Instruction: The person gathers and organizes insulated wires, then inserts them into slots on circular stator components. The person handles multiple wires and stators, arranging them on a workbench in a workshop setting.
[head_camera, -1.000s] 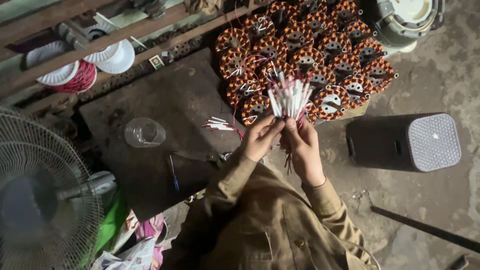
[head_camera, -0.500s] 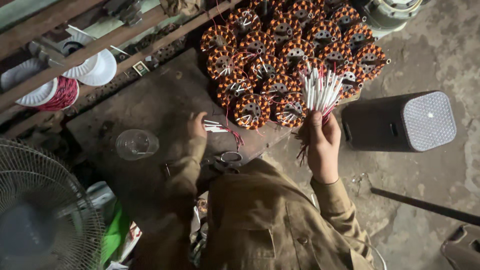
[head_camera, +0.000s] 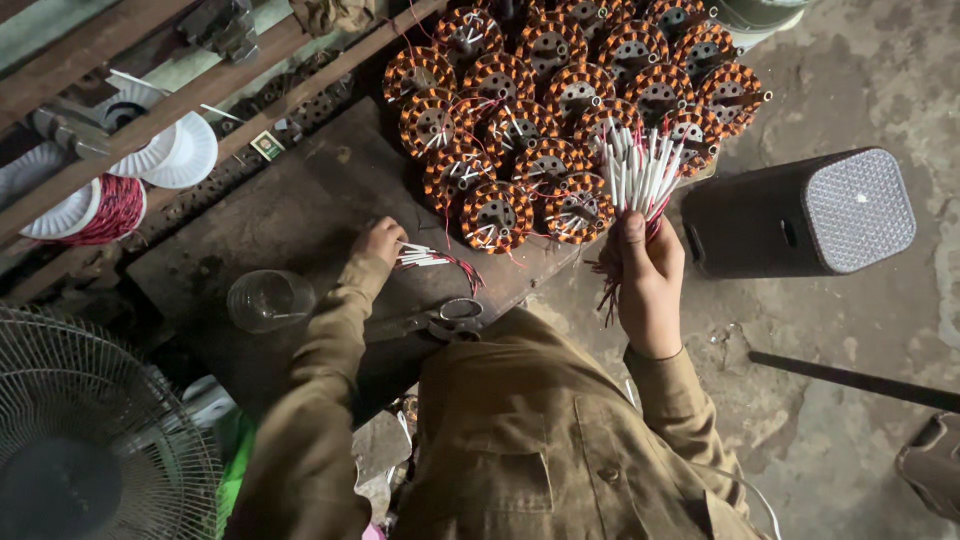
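Fingers (head_camera: 640, 235) grip sleeved wires (head_camera: 640, 170) | small label (head_camera: 266, 146), likely green-white, bench edge (head_camera: 330, 190)

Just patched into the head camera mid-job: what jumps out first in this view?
The cluster of copper-wound coils packed together at the top of the dark workbench catches the eye first. Right below them, the right hand holds up a bundle of white-sleeved wires, while the left hand rests on a smaller bunch of wires lying on the bench.

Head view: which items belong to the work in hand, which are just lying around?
In use: right hand gripping white-sleeved wire bundle; left hand on small wire bunch; wound stators.
Idle: scissors, glass bowl, fan, black box.
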